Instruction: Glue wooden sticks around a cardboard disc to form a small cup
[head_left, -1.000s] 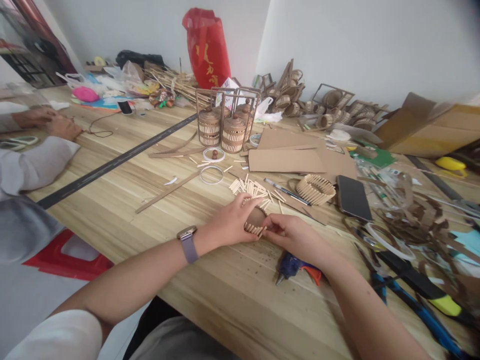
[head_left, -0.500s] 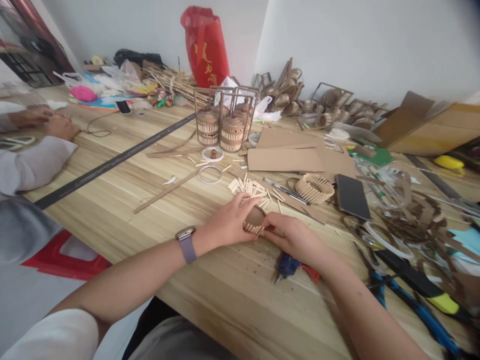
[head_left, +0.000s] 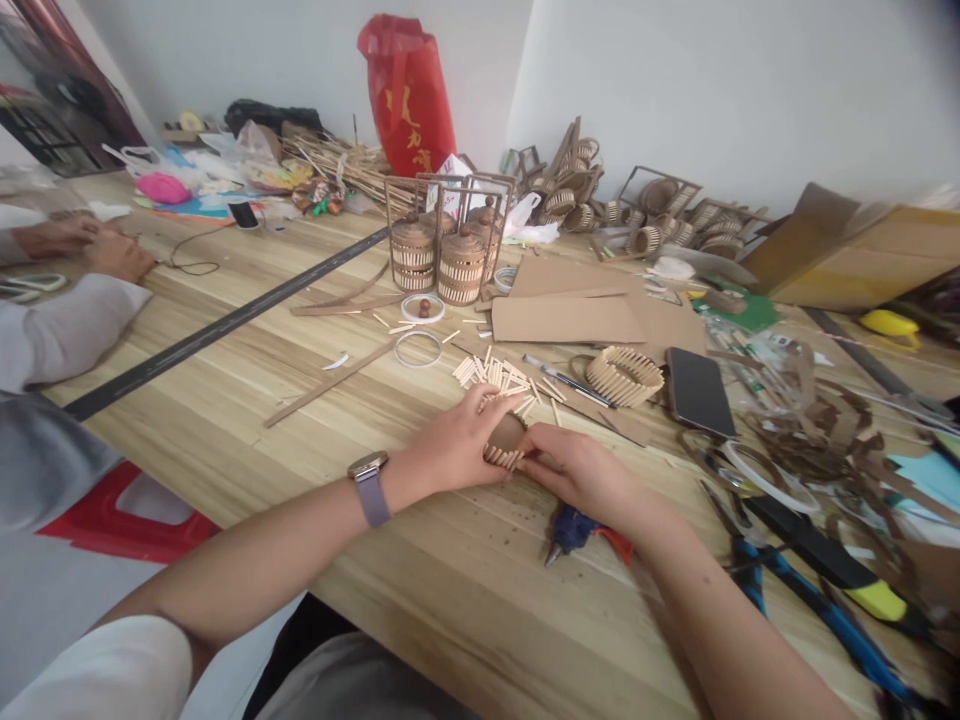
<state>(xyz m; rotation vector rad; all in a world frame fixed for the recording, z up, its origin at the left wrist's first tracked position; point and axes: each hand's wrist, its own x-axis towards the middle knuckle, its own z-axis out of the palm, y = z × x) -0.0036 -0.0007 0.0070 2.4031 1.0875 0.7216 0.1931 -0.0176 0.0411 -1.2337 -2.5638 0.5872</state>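
At the counter [head_left: 285, 450], held a stick-edged cup [head_left: 508, 431] with left hand [head_left: 454, 445] curled round nine o'clock and right hand [head_left: 574, 465] pinched at four, risking skewed sticks [head_left: 501, 458] through overpressing.

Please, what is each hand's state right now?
Left hand: closed around the small stick-walled basket, holding it.
Right hand: closed, pinching its right edge.

The surface [head_left: 435, 580] is tan with brown streaks. A bag [head_left: 409, 100] near its far edge is red with gold lettering; the sticks [head_left: 489, 372] are cream.
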